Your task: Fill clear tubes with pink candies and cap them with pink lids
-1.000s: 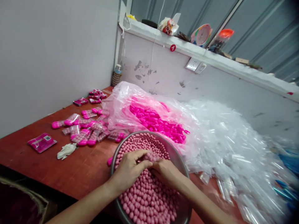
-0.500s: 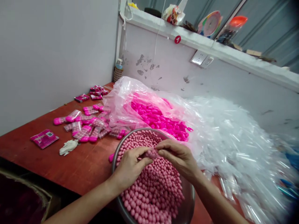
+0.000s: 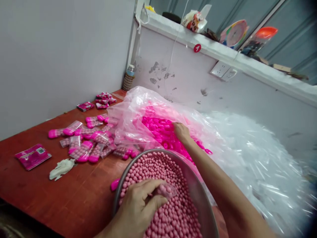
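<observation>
My left hand (image 3: 141, 205) is closed around a small clear plastic container (image 3: 167, 190) filled with pink beads, held over the metal bowl (image 3: 210, 211). Loose pink beads (image 3: 158, 163) fill much of this bowl. Up ahead, my right hand (image 3: 182, 132) reaches into a heap of bright pink plastic caps (image 3: 160, 130) in a large clear bag (image 3: 123, 114). Its fingers look curled, but the fingertips are hidden, so what they grip does not show.
Filled, pink-capped containers (image 3: 81, 148) lie piled on the red table (image 3: 94, 185), near a printed pink packet (image 3: 33, 157) and a crumpled white scrap (image 3: 61, 168). Clear empty containers (image 3: 247, 158) form a big heap on the right. A shelf (image 3: 210, 43) runs along the wall.
My right hand has left the container above the bowl and moved forward into the pink caps. My left hand keeps the container, a little lower in view. The camera view has shifted.
</observation>
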The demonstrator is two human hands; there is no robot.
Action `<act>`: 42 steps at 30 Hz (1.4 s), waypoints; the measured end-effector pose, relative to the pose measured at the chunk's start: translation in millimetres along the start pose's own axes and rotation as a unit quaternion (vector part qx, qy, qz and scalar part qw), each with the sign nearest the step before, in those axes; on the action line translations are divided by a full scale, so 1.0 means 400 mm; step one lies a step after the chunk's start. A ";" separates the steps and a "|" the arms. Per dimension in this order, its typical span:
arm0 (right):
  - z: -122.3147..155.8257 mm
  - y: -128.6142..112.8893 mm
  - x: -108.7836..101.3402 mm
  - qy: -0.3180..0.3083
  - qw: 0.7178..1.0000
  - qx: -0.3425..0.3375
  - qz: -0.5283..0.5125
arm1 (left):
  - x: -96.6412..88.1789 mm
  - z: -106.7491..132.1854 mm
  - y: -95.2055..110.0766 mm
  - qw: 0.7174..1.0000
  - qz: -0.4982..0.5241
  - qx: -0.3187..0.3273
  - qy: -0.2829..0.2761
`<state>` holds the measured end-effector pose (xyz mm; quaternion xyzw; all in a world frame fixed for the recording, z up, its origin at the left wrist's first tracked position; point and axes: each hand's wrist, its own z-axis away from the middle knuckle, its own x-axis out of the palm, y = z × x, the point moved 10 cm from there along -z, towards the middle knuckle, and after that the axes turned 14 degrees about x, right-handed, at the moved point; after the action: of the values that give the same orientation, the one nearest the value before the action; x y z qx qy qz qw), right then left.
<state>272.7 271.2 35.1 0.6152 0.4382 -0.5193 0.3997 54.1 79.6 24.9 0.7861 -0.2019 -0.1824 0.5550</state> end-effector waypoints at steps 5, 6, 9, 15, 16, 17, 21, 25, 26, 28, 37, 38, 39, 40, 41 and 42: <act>-0.072 0.005 0.040 -0.022 0.997 0.011 0.075 | -0.001 -0.008 -0.006 1.000 0.019 -0.005 -0.005; -0.073 0.005 0.040 -0.024 0.996 0.009 0.081 | -0.003 -0.008 -0.007 1.000 0.024 -0.005 -0.002; -0.053 0.017 0.026 -0.023 0.996 0.001 0.085 | -0.009 -0.009 -0.010 1.000 0.022 0.000 0.004; 0.077 0.061 -0.057 0.009 0.999 -0.022 0.027 | -0.018 -0.003 -0.005 1.000 0.008 0.011 0.023; 0.111 0.061 -0.075 0.017 0.999 -0.029 0.012 | -0.022 0.000 -0.004 0.999 0.008 0.010 0.033; 0.149 0.056 -0.094 0.027 0.999 -0.044 -0.008 | -0.028 0.001 -0.002 0.999 0.004 0.012 0.044; 0.330 -0.019 -0.174 0.040 0.978 -0.165 -0.119 | -0.051 0.002 0.019 0.995 -0.041 0.053 0.077; 0.482 -0.101 -0.220 -0.033 0.927 -0.270 -0.257 | -0.051 0.000 0.031 0.993 -0.059 0.071 0.075; 0.502 -0.108 -0.226 -0.047 0.914 -0.269 -0.299 | -0.046 -0.001 0.032 0.994 -0.054 0.070 0.068; 0.514 -0.099 -0.222 -0.076 0.882 -0.214 -0.412 | -0.039 0.000 0.043 0.993 -0.049 0.086 0.062; 0.564 -0.077 -0.047 -0.225 0.590 0.124 -0.766 | -0.006 0.037 0.145 0.931 -0.201 0.292 0.085; 0.567 -0.079 -0.049 -0.220 0.590 0.127 -0.766 | 0.003 0.041 0.153 0.925 -0.206 0.309 0.074; 0.567 -0.079 -0.052 -0.216 0.594 0.128 -0.765 | 0.009 0.042 0.156 0.925 -0.203 0.316 0.064; 0.566 -0.077 -0.058 -0.212 0.602 0.126 -0.760 | 0.011 0.040 0.153 0.930 -0.192 0.309 0.055; 0.562 -0.072 -0.067 -0.202 0.616 0.120 -0.752 | 0.010 0.036 0.146 0.940 -0.172 0.289 0.046; 0.557 -0.062 -0.081 -0.185 0.638 0.108 -0.739 | 0.006 0.030 0.134 0.953 -0.147 0.261 0.040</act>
<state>182.3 63.4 34.9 0.0164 0.6045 -0.7882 -0.1146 43.7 52.5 71.5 0.9310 -0.1025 -0.1715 0.3055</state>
